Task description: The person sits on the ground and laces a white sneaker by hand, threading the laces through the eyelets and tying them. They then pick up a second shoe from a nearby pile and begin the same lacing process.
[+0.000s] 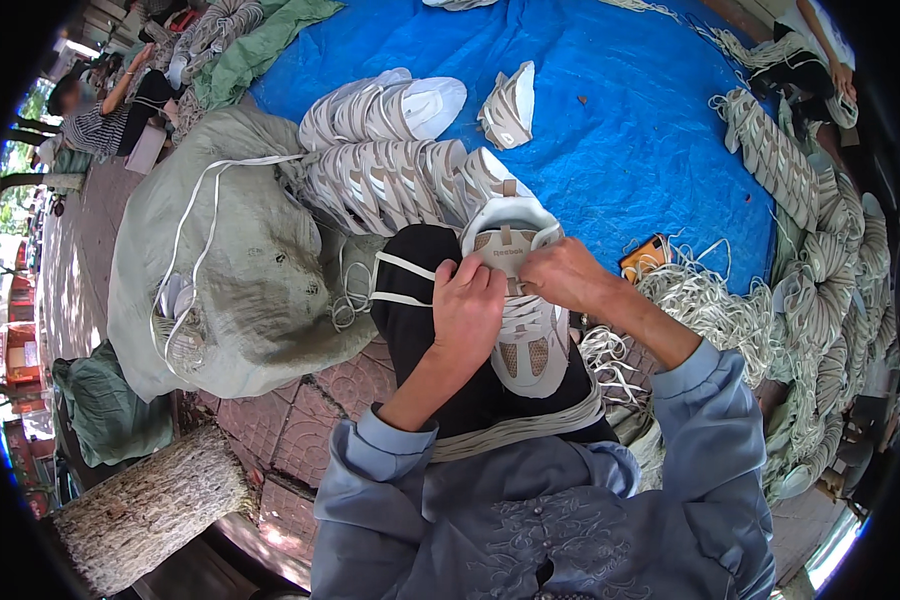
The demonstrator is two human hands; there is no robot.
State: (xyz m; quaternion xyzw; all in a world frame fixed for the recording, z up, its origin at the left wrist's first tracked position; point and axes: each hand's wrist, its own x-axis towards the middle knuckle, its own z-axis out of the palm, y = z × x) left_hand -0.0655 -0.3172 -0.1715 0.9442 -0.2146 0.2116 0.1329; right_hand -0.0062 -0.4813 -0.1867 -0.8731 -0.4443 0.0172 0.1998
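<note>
One beige-and-white sneaker (535,368) on the wearer's lap, toe toward the body, opening away. Two hands on it, one per side of the upper lacing. Left hand (467,305): fingers curled, pinching at the eyelet edge. Right hand (568,277): thumb and fingertips pinching at the opposite edge. Cannot tell if either has lace or upper between the tips. One white shoelace loop (402,298), two strands, sticks out left of the left hand. One bundle of pale laces (520,428) lies across the lap. Ahead, one blue tarp (630,120) with two rows of nested shoes, far row (360,112) and near row (375,185), plus one lone shoe (508,108); shoes per row not countable. Right: one heap of loose white laces (705,310), one orange item (647,257) at its edge, kind unclear. Left: one large grey-green sack (235,310), one rough stone block (155,510). At least two other people: one far left (105,125), one upper right (830,50).
</note>
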